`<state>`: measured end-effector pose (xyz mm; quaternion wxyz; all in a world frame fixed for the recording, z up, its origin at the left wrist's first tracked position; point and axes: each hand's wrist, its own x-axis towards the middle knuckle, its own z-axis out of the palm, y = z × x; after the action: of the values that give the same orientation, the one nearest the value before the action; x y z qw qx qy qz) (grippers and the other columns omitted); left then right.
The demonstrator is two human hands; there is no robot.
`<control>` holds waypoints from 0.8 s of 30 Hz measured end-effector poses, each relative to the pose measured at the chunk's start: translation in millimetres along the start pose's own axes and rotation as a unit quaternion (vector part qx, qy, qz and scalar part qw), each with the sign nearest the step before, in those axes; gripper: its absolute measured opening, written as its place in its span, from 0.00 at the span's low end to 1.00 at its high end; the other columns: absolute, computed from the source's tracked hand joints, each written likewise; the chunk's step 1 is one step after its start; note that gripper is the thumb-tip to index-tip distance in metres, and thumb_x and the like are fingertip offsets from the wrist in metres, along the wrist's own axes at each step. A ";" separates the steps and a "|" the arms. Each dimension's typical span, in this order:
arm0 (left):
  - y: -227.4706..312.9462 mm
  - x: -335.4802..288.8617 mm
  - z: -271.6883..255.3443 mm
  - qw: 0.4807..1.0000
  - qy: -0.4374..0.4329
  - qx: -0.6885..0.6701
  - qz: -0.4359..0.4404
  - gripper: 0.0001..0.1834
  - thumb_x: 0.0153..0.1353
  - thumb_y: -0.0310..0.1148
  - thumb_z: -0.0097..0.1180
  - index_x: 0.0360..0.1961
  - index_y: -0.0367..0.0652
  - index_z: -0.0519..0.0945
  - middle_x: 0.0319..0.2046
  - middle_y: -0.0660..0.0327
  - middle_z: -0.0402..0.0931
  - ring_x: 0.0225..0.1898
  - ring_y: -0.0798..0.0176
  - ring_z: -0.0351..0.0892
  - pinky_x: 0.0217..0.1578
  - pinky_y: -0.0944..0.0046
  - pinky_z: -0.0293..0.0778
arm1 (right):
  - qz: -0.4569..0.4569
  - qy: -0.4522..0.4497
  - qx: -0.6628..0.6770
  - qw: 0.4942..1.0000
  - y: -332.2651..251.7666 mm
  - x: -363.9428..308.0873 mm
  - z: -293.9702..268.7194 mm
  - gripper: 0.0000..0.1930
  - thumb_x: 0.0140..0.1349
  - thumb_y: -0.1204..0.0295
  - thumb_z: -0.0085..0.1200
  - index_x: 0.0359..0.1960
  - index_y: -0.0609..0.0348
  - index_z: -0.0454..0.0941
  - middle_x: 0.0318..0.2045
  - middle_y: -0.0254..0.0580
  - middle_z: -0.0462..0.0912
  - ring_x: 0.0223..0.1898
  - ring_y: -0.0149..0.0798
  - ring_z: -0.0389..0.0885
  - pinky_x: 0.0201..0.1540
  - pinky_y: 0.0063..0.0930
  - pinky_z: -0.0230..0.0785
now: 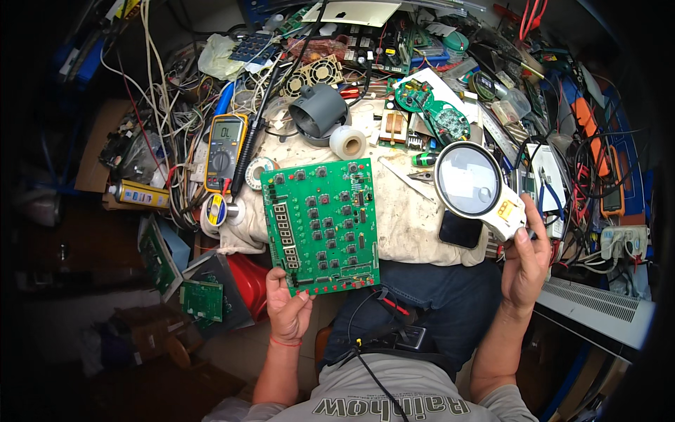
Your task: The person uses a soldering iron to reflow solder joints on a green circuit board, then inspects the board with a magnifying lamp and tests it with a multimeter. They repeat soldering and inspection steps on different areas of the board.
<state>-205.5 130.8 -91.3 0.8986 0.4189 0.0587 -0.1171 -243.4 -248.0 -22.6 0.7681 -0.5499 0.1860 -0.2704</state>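
Observation:
A green circuit board (pixel 299 204) with black push buttons and a column of digit displays is held up by its lower left corner. My left hand (pixel 289 306) pinches that corner, thumb in front. On the right, my right hand (pixel 527 264) grips the white handle of a round magnifying glass (pixel 467 181). Its lens is over the cloth-covered bench, beside the board and not over it. Below the lens lies a dark smartphone (pixel 460 231), partly covered by the magnifier.
A yellow multimeter (pixel 225 153) stands left of the board, next to a black probe. Behind are a grey plastic tube (pixel 318 112) and a roll of tape (pixel 348 143). Tangled cables and round green boards (pixel 448 121) crowd the back. White tweezers (pixel 406 177) rest on the cloth (pixel 422 232).

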 end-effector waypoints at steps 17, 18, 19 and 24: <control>-1.1 1.2 -2.1 1.000 -0.006 -0.007 0.000 0.32 0.60 0.07 0.49 0.62 0.49 0.64 0.62 0.57 0.72 0.58 0.57 0.79 0.57 0.55 0.79 | 0.003 0.003 -0.020 1.000 1.6 -1.3 4.4 0.33 0.69 0.70 0.60 0.71 0.74 0.65 0.58 0.52 0.78 0.55 0.39 0.82 0.61 0.32 0.73; -1.4 1.1 -2.5 1.000 -0.007 -0.008 0.001 0.32 0.60 0.07 0.49 0.62 0.49 0.65 0.62 0.57 0.72 0.58 0.57 0.79 0.56 0.55 0.79 | 0.001 -0.001 -0.018 1.000 2.0 -1.4 4.0 0.33 0.68 0.69 0.60 0.71 0.74 0.65 0.58 0.52 0.78 0.55 0.39 0.82 0.60 0.31 0.73; -1.5 1.0 -3.1 1.000 -0.005 -0.006 -0.001 0.32 0.60 0.07 0.49 0.62 0.49 0.65 0.62 0.57 0.72 0.58 0.57 0.79 0.56 0.55 0.79 | 0.000 0.000 -0.019 1.000 2.4 -1.4 3.9 0.33 0.68 0.69 0.60 0.71 0.74 0.65 0.58 0.52 0.78 0.55 0.39 0.82 0.60 0.31 0.73; -1.9 1.5 -7.1 1.000 -0.003 -0.004 -0.007 0.33 0.58 0.08 0.50 0.62 0.50 0.65 0.63 0.57 0.72 0.60 0.53 0.78 0.57 0.50 0.77 | 0.002 0.002 -0.027 1.000 3.6 -1.1 3.9 0.33 0.68 0.69 0.60 0.71 0.74 0.65 0.57 0.51 0.77 0.54 0.38 0.82 0.58 0.29 0.74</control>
<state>-204.6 134.8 -97.6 0.8994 0.4150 0.0594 -0.1240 -241.2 -243.6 -24.7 0.7532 -0.5694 0.1955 -0.2653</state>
